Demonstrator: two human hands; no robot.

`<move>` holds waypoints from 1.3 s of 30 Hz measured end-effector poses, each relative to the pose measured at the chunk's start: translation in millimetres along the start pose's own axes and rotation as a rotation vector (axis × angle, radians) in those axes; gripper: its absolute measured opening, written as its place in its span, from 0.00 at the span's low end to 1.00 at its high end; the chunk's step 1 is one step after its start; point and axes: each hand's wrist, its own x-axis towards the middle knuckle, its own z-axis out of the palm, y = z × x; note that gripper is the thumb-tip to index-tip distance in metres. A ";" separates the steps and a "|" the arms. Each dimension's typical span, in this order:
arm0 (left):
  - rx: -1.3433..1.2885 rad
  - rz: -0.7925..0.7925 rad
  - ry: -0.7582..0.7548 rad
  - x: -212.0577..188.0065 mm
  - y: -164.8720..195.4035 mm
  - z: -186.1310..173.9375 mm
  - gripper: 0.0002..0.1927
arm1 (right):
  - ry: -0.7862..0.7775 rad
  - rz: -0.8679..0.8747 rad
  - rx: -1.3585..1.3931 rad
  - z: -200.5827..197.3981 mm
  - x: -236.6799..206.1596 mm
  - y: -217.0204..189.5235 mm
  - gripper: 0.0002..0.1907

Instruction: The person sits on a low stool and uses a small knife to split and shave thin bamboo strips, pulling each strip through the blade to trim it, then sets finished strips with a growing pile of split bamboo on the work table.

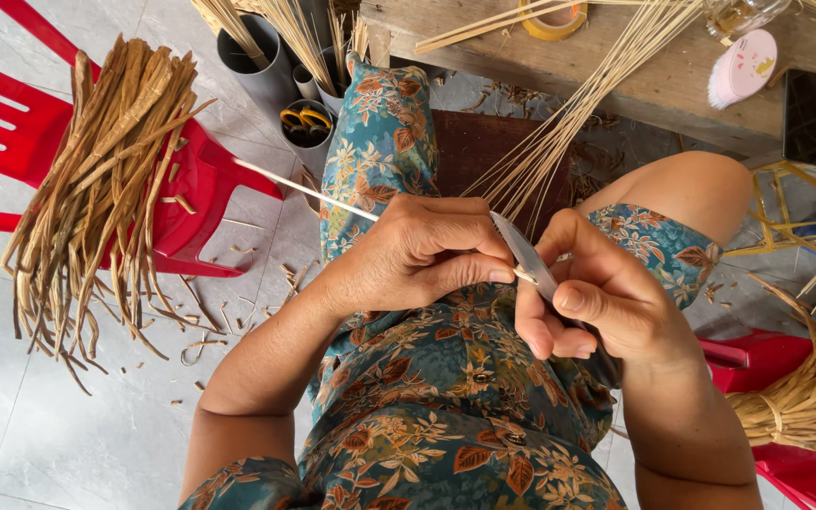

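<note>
Where the pale tiled floor (68, 416) shows at the left, it is littered with short cut scraps, and a red plastic chair (11, 142) stands on it bearing a thick bundle of brown reeds (96, 198) that droops over the seat's front edge. A rough wooden tabletop (654, 76) crosses the top of the view; near its right edge lie a dark phone (806, 115) and a pink round brush (743, 68), and a roll of tape (552, 19) sits at its far edge, partly cut off. Grey tubes (262, 71) beside the chair hold more sticks, and one holds yellow-handled scissors (306, 120). A coiled bundle of straw (809, 397) is cut off at the right.

The knife's handle is hidden inside the right fist, and the person's lap in a flowered teal dress (427, 378) fills the lower middle.

The left hand (417, 255) is closed, pinching a thin pale strip (304, 189) that runs out toward the chair. The right hand (587, 302) is curled tight around a knife (526, 257), thumb pressed by the blade, which meets the strip just beside the left thumb.
</note>
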 end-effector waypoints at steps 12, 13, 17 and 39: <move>0.080 -0.015 0.020 3.6 -0.5 4.4 0.06 | 0.113 -0.011 0.000 -4.9 4.3 14.9 0.14; 0.096 -0.034 0.009 1.8 -0.6 3.1 0.07 | 0.122 -0.016 -0.050 -4.8 3.7 13.1 0.14; 0.082 -0.068 0.040 -3.9 -3.7 1.6 0.06 | 0.166 -0.077 -0.051 -6.6 -5.8 -1.2 0.17; 0.075 -0.070 0.094 -8.7 -13.1 16.3 0.06 | 0.180 -0.105 -0.065 -13.2 -10.4 5.7 0.16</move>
